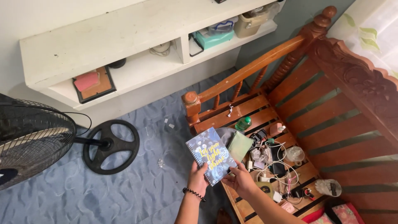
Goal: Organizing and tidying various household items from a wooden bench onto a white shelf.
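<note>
Nearest, left hand [197, 179], beaded bracelet [194, 193] at the wrist, clamped on the lower edge of a blue spiral notebook [210, 155] with yellow lettering and pale flowers on its cover; right hand [239, 179] gripping the same notebook at its lower right corner, fingers closed on it. Notebook held tilted, just over the front left corner of the wooden bench [248, 108], spiral binding toward the floor side. Just behind the notebook, on the bench slats near that front left corner, a grey pouch and a green pouch [239, 145], then a green bottle [243, 123] closer to the armrest. Along the front edge of the seat, a tangle of white cables and chargers [269, 164], small and hard to sort out. Left of the bench, on the blue floor covering, round black fan base [111, 146], with the fan's wire cage [31, 139] at the far left. Farthest, white wall shelf [124, 29] holding a framed board and teal and beige boxes.
</note>
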